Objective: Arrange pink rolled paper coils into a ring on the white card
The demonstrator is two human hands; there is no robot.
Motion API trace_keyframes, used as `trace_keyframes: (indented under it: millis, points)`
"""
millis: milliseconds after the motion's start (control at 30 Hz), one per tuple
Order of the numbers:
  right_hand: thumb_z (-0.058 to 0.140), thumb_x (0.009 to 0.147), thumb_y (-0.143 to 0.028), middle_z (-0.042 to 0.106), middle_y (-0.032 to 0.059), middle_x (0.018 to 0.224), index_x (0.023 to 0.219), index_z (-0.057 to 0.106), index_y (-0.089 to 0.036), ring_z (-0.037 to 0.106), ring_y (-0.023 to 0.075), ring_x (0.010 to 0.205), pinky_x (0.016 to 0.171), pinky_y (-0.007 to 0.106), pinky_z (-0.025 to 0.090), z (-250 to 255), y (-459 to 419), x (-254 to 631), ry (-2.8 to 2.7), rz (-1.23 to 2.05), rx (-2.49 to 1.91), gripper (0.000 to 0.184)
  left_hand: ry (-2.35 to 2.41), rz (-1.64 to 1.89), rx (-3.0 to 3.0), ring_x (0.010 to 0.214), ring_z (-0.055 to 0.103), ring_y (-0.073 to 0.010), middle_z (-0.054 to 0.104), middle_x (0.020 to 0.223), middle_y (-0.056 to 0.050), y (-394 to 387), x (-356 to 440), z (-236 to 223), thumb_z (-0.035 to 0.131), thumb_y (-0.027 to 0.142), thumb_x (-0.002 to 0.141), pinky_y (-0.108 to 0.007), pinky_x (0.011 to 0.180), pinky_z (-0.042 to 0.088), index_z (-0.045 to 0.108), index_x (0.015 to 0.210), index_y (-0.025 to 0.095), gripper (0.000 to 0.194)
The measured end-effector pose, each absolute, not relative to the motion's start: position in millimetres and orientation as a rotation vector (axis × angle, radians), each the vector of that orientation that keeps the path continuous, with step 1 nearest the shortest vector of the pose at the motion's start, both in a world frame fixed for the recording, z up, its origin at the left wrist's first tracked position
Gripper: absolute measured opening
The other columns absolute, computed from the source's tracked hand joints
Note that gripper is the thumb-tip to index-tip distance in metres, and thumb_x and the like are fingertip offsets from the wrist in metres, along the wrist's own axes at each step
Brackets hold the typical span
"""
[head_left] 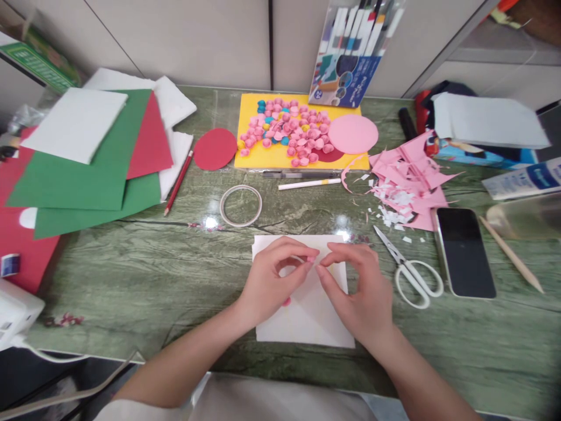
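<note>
Over a white sheet of paper [307,327], my left hand [276,280] pinches a small pink paper piece [311,259] between thumb and forefinger. My right hand [362,286] faces it closely, thumb and forefinger tips brought together; anything between them is too small to make out. Another bit of pink [286,302] shows on the sheet beneath my left hand, partly covered. Beyond my hands, many small pink paper rolls [313,134], with some blue and yellow ones, lie on a yellow sheet [258,161].
White-handled scissors [409,272] and a phone [467,251] lie to the right, below pink paper scraps [407,175]. A tape roll [241,206] and a red pencil [179,182] are left of centre. Green sheets [79,175] spread left; a marker pack [350,58] leans behind.
</note>
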State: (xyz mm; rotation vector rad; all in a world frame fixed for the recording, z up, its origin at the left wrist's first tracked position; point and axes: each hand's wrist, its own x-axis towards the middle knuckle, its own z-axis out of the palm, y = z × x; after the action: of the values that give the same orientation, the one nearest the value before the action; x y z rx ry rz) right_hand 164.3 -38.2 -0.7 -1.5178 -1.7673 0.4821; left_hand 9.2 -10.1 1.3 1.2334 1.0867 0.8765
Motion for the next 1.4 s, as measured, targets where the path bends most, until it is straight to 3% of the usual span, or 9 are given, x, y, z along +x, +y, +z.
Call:
trace_keyframes:
  millis: [567, 1400]
  points:
    - [0.060, 0.080, -0.019, 0.066, -0.0025, 0.079, 0.108, 0.048, -0.025, 0.056, 0.0185, 0.085, 0.084, 0.039, 0.037, -1.5, -39.2, 164.0, -1.755, 0.536, -1.550, 0.032, 1.138, 0.893, 1.410, 0.077, 0.061, -0.0112, 0.063, 0.086, -0.001, -13.0, 10.3, 5.9, 0.058, 0.009, 0.076, -0.024, 0.070, 0.055, 0.069, 0.089, 0.023, 0.022]
    - [0.057, 0.081, -0.018, 0.065, -0.0011, 0.079, 0.108, 0.050, -0.025, 0.057, 0.0192, 0.085, 0.083, 0.039, 0.039, -0.9, -40.4, 164.7, -1.765, 0.524, -1.545, 0.029, 1.078, 0.894, 1.187, 0.081, 0.062, -0.0132, 0.062, 0.087, -0.003, -13.9, 12.1, 3.8, 0.062, 0.019, 0.078, -0.027, 0.075, 0.055, 0.068, 0.087, 0.019, 0.012]
